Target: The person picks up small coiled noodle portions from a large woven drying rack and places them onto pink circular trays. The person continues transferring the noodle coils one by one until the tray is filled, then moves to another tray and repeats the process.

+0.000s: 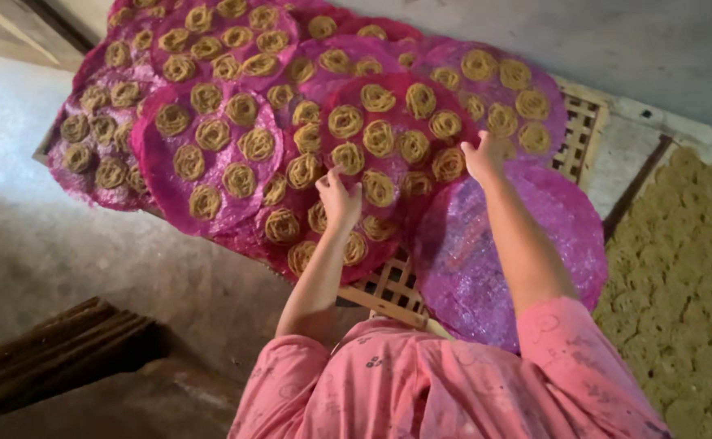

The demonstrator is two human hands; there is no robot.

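Centre of frame: my left hand (338,199) and right hand (484,156), fingers loosely spread, gripping nothing, touching pink round mat (388,146) loaded with dough coils (379,138). Step looks like settling this mat onto overlapping stack. Bare pink mat (535,244) lower right, next move likely needs it clear. Wooden lattice rack (579,130) edge close right; open floor (63,244) left.

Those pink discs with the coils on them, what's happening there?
A person in a pink top reaches both hands over overlapping magenta discs on a lattice rack. The left hand and right hand rest on one disc of noodle coils. An empty disc lies nearest.
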